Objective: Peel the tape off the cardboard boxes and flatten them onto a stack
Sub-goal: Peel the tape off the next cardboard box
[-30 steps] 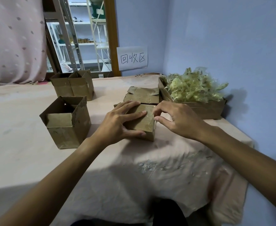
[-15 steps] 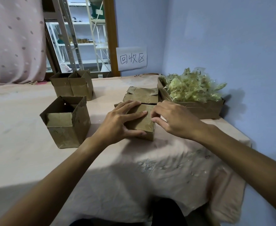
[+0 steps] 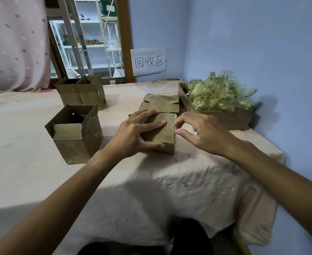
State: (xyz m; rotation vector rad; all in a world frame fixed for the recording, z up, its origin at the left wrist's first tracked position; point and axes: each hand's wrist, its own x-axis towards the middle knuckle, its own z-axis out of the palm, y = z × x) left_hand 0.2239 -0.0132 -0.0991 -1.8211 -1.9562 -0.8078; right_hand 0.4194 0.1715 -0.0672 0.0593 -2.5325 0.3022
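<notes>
On the cloth-covered table (image 3: 22, 144), little has shifted since half a second ago: the left hand (image 3: 133, 137) stays spread over the sealed box (image 3: 165, 137), and the right hand (image 3: 204, 133) remains at that box's top right edge, only moved a touch to the right, so that its thumb (image 3: 185, 134) now shows apart below the index finger (image 3: 181, 119). One sealed box lies under the hands, near the middle of the table. Three open boxes stand upright: a near open box (image 3: 74, 144) to the left of the hands, and a pair of open boxes (image 3: 80, 92) side by side, touching, farther back. One flattened stack (image 3: 160, 103) lies just behind the sealed box; how many sheets it holds cannot be told. One wide box (image 3: 230, 118) sits at the right against the blue wall, heaped with crumpled tape (image 3: 217, 94). One paper sign (image 3: 148, 61) with three handwritten characters hangs on the wall behind. The left arm reaches in from the lower left, palm down, its fingers (image 3: 151, 124) straight and fanned apart across the box's top while its thumb presses the near face. The right arm comes in from the lower right, wrist raised, fingers loosely curled, with index and thumb tips close together at the box's edge; whether they pinch any tape cannot be told.
</notes>
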